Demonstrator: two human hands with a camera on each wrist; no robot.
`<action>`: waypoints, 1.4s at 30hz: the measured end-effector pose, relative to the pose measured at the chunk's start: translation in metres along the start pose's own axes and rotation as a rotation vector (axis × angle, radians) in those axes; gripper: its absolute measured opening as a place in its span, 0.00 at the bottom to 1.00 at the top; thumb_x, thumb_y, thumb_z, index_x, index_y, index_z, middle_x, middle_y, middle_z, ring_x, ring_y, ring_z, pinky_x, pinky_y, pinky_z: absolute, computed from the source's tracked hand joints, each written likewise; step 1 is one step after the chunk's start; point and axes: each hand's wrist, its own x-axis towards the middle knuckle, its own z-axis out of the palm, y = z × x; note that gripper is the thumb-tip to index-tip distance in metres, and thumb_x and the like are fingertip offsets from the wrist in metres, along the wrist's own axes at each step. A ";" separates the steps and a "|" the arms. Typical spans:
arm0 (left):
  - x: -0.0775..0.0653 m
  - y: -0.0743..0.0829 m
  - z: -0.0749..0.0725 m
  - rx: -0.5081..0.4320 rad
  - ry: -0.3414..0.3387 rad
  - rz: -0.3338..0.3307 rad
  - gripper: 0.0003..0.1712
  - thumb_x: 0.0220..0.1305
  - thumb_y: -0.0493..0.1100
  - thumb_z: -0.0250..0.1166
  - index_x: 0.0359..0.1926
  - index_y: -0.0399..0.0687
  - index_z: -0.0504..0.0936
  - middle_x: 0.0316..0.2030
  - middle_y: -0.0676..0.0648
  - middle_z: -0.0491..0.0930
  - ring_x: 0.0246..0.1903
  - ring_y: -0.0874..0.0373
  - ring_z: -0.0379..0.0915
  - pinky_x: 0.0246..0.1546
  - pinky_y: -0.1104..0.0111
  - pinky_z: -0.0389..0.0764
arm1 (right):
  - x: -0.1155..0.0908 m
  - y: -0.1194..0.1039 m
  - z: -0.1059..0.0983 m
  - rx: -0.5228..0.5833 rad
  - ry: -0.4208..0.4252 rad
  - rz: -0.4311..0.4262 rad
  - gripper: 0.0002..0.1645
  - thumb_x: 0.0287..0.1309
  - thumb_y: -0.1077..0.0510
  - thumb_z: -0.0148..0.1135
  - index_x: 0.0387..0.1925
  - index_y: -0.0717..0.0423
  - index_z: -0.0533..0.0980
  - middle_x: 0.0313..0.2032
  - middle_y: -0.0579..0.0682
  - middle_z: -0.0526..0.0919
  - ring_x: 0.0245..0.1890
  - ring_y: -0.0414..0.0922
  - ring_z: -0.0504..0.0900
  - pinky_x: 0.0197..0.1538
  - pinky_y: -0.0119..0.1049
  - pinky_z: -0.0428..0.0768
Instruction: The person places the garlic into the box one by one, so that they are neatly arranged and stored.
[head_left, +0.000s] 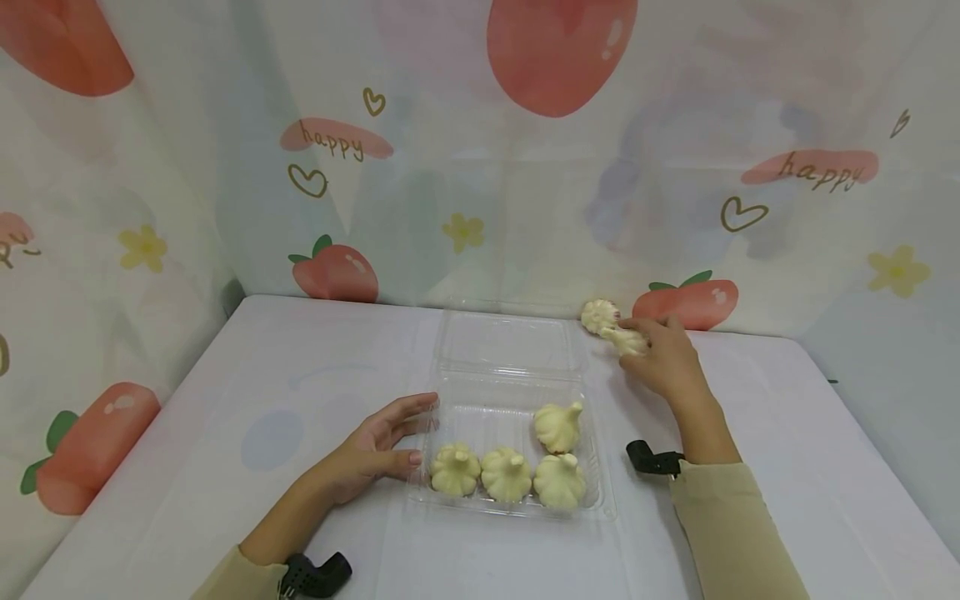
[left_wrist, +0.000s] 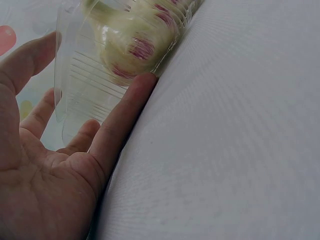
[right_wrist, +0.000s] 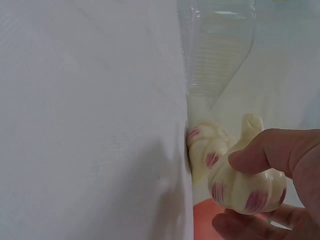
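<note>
A clear plastic box (head_left: 483,421) with its lid (head_left: 506,343) folded back holds several garlic bulbs: three along the near side, one behind at the right. At the box's left wall is my left hand (head_left: 367,454), fingers spread and fairly straight; in the left wrist view a fingertip touches the box near a purple-streaked bulb (left_wrist: 135,45). Beyond the box, at the table's far right, my right hand (head_left: 663,358) pinches a garlic bulb (right_wrist: 247,190) between thumb and fingers. Another bulb (head_left: 599,317) lies just beside the held one, by the back edge.
The white-covered table (head_left: 315,358) ends at a printed cloth backdrop (head_left: 420,208) with strawberries and hearts. A black wrist camera (head_left: 318,575) sits on the left sleeve's cuff, and another black camera (head_left: 652,458) on the right one.
</note>
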 end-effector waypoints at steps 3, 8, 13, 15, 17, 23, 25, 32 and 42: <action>0.000 0.000 0.000 -0.003 0.000 -0.002 0.44 0.65 0.34 0.64 0.77 0.48 0.54 0.78 0.44 0.48 0.74 0.39 0.47 0.49 0.59 0.82 | 0.000 -0.006 -0.003 0.018 0.010 -0.006 0.32 0.52 0.59 0.62 0.62 0.52 0.75 0.55 0.67 0.66 0.44 0.59 0.71 0.40 0.51 0.69; 0.000 0.001 0.000 -0.008 -0.001 -0.007 0.44 0.65 0.34 0.63 0.78 0.49 0.54 0.78 0.45 0.48 0.74 0.39 0.47 0.48 0.58 0.82 | -0.002 -0.015 -0.007 0.040 0.009 -0.037 0.31 0.53 0.58 0.65 0.61 0.52 0.75 0.53 0.64 0.69 0.41 0.56 0.71 0.39 0.47 0.68; 0.000 0.000 0.000 -0.004 -0.001 -0.007 0.44 0.65 0.34 0.63 0.78 0.50 0.55 0.78 0.46 0.49 0.74 0.40 0.47 0.48 0.60 0.82 | -0.002 -0.022 -0.011 0.066 -0.002 -0.070 0.30 0.53 0.58 0.67 0.60 0.54 0.74 0.57 0.63 0.74 0.47 0.58 0.73 0.43 0.51 0.72; 0.000 -0.001 -0.001 -0.004 -0.001 -0.005 0.44 0.65 0.34 0.63 0.77 0.50 0.55 0.77 0.46 0.49 0.74 0.40 0.47 0.49 0.61 0.81 | -0.003 -0.024 -0.012 0.094 -0.004 -0.079 0.29 0.53 0.59 0.68 0.59 0.56 0.74 0.59 0.63 0.75 0.52 0.61 0.75 0.48 0.55 0.74; 0.001 -0.001 -0.001 -0.006 -0.001 -0.004 0.44 0.65 0.34 0.63 0.77 0.49 0.55 0.77 0.46 0.49 0.74 0.40 0.47 0.49 0.61 0.81 | -0.003 -0.026 -0.013 0.128 -0.007 -0.081 0.28 0.53 0.60 0.68 0.58 0.57 0.74 0.61 0.63 0.75 0.55 0.64 0.76 0.50 0.57 0.75; 0.001 -0.003 -0.002 -0.012 -0.003 -0.001 0.43 0.65 0.34 0.63 0.77 0.49 0.55 0.77 0.46 0.50 0.74 0.40 0.48 0.48 0.61 0.81 | -0.005 -0.032 -0.014 0.185 -0.020 -0.076 0.27 0.54 0.60 0.70 0.55 0.58 0.73 0.61 0.63 0.74 0.57 0.64 0.76 0.51 0.57 0.77; 0.001 -0.003 -0.002 -0.010 -0.003 0.002 0.43 0.65 0.33 0.63 0.77 0.49 0.55 0.77 0.45 0.49 0.74 0.40 0.48 0.48 0.61 0.81 | -0.006 -0.033 -0.013 0.194 -0.023 -0.077 0.28 0.54 0.59 0.70 0.56 0.58 0.73 0.61 0.64 0.74 0.57 0.65 0.76 0.52 0.58 0.77; 0.001 -0.002 -0.001 -0.002 -0.002 0.007 0.43 0.65 0.33 0.63 0.77 0.49 0.56 0.77 0.44 0.49 0.74 0.39 0.48 0.48 0.60 0.82 | -0.007 -0.039 -0.013 0.212 -0.018 -0.093 0.28 0.55 0.59 0.71 0.56 0.59 0.72 0.61 0.62 0.74 0.57 0.65 0.76 0.50 0.57 0.78; 0.000 -0.001 -0.001 -0.002 -0.002 -0.002 0.44 0.65 0.33 0.63 0.77 0.49 0.55 0.77 0.44 0.49 0.74 0.40 0.48 0.48 0.60 0.82 | -0.007 -0.045 -0.014 0.224 -0.023 -0.126 0.27 0.56 0.60 0.71 0.55 0.60 0.73 0.60 0.62 0.75 0.55 0.65 0.78 0.48 0.56 0.81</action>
